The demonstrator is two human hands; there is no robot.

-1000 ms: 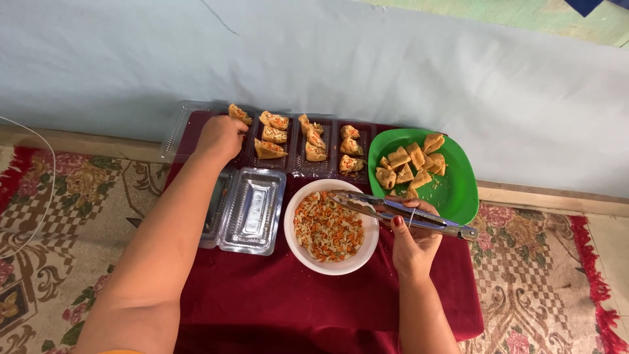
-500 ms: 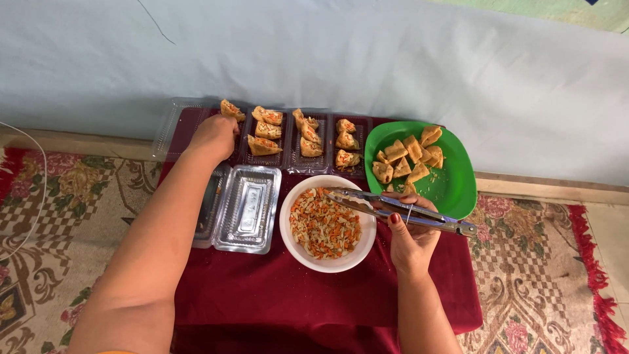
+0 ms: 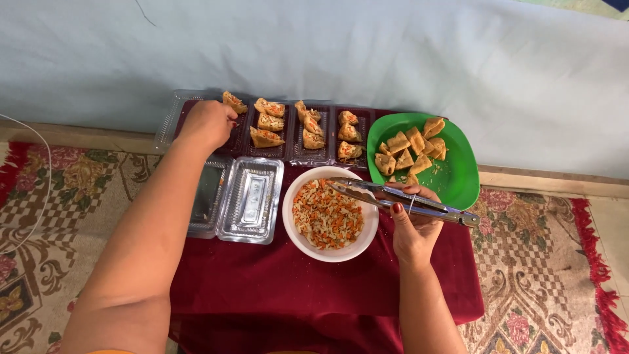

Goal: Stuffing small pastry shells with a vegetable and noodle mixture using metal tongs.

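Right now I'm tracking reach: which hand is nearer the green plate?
The right. The right hand, holding metal tongs, sits just at the green plate's near rim; the left hand is far across, at the clear trays.

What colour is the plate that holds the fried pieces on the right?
The plate is bright green, seen clearly in the head view.

Your left hand [image 3: 208, 123] and right hand [image 3: 411, 226] are both bare: you wear no gloves, and no ring or watch can be made out. Your forearms are uncovered along the whole length in view, with no sleeve reaching them. On your right hand the thumbnail [image 3: 396, 208] carries dark red polish; the other nails cannot be told. A thin strip of orange cloth [image 3: 108, 351] shows at the lower edge, beside your left upper arm.
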